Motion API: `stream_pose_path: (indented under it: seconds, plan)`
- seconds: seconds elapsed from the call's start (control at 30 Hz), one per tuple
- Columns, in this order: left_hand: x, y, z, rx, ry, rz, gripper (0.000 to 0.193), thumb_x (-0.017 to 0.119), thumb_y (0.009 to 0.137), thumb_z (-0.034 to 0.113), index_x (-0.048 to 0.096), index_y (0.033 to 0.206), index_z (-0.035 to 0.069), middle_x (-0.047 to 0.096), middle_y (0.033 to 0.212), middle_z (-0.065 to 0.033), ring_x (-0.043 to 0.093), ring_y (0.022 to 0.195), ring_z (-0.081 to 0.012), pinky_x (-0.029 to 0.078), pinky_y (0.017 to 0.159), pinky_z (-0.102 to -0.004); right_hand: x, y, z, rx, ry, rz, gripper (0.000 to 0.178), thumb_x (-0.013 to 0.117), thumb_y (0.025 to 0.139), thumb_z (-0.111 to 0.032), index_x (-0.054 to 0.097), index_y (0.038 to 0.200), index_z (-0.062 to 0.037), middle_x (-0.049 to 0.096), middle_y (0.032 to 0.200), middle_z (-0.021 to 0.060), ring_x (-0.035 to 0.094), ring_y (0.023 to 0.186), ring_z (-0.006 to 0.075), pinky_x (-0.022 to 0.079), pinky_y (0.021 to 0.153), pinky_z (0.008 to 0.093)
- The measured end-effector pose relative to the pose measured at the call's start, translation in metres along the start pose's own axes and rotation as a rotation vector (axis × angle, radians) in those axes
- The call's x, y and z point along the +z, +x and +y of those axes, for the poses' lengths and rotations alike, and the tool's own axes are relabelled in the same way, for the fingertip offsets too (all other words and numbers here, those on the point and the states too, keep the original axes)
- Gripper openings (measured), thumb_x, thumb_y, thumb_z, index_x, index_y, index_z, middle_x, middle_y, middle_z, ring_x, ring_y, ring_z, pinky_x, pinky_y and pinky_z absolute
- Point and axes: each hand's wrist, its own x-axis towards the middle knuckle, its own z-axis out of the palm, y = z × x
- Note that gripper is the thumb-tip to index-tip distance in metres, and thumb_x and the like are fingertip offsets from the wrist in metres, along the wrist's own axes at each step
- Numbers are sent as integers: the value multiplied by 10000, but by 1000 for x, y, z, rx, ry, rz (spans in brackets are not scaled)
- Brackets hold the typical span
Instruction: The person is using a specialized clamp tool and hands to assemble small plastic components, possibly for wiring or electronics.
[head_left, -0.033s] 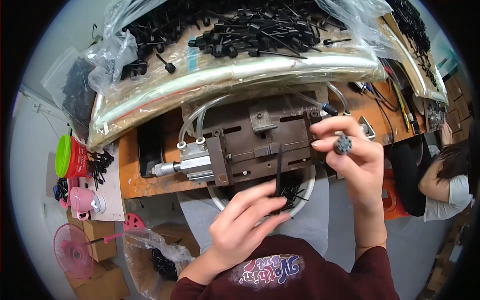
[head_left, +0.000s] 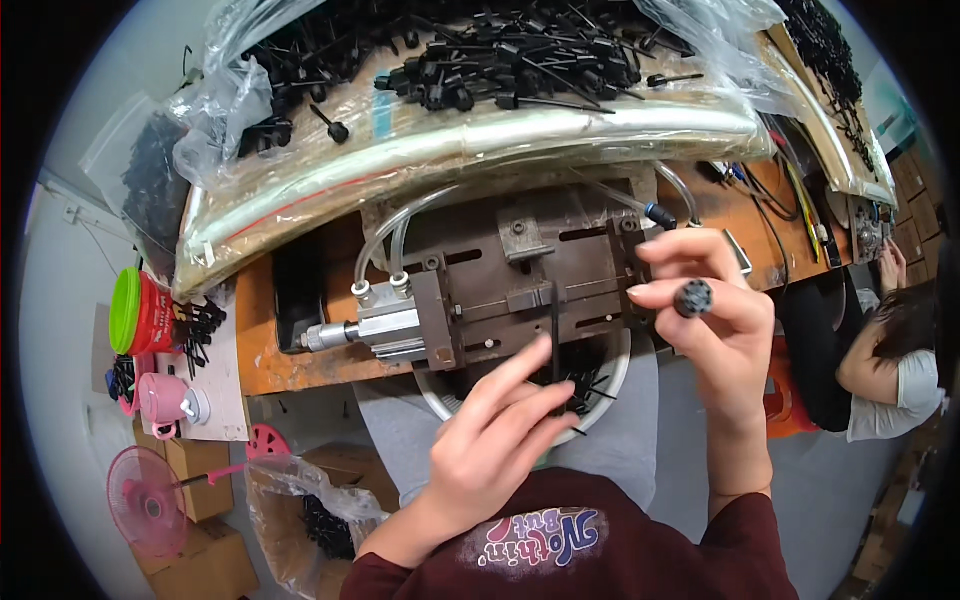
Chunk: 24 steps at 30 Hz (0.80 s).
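A slim black rod (head_left: 556, 325) runs upright in view between the fingers of my left hand (head_left: 485, 440). The index finger lies along its left side and the middle finger crosses it lower down. How firmly they grip is hard to see. In my right hand (head_left: 725, 325), thumb and fingers pinch a black part with a round ribbed end (head_left: 693, 297); the rest of that part is hidden. Just beyond both hands is a dark metal clamping fixture (head_left: 480, 275) with a silver air cylinder (head_left: 392, 330). Below it, a white-rimmed tub (head_left: 622, 375) on my lap holds black rods.
A plastic-lined tray (head_left: 450, 145) of black stemmed parts (head_left: 500, 70) spans the back. Clear air hoses (head_left: 372, 245) loop over the fixture. At left are a red tub (head_left: 150, 310), a pink cup (head_left: 163, 398) and a pink fan (head_left: 147, 500). Another person (head_left: 880, 365) sits at far right.
My left index finger has stretched forward along the rod, and the left fingers have spread somewhat. My right hand has shifted slightly right and nearer with the ribbed part.
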Motion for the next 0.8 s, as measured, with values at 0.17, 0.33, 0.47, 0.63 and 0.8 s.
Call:
stream_pose_path:
  seconds: [0.17,0.33,0.47,0.63,0.8]
  plan:
    - [23,1,-27,161,438,-36,286,787,718,49,705,986,-3,671,1216,-142,691,806,-237,547,698,-311,-1,-17,-12,-20,-96,96,278,754,760,31,757,1034,-12,604,982,73,571,771,110,455,676,234]
    - [30,4,-32,188,611,-1,258,776,714,77,711,960,32,687,1200,-108,668,725,-190,517,678,-293,2,-25,-6,-95,-69,145,340,728,780,59,701,1119,30,626,1062,141,672,837,181,530,770,274]
    - [24,14,-30,150,579,-46,260,787,705,97,716,949,46,684,1210,-110,649,661,-185,505,637,-282,5,-30,-3,-115,114,154,466,762,818,-208,645,1175,69,587,1198,212,693,937,257,541,867,338]
    - [20,15,-26,121,576,-84,270,797,698,113,719,948,48,689,1203,-104,624,599,-174,495,603,-273,9,-37,3,-116,136,111,442,804,751,-151,637,1098,66,590,1217,265,694,1001,307,562,880,375]
    - [20,15,-28,127,601,-91,266,795,699,105,721,948,50,691,1200,-99,584,556,-161,476,564,-265,15,-36,9,-240,-401,-57,333,823,645,-7,706,955,-23,661,1198,180,689,953,274,525,843,367]
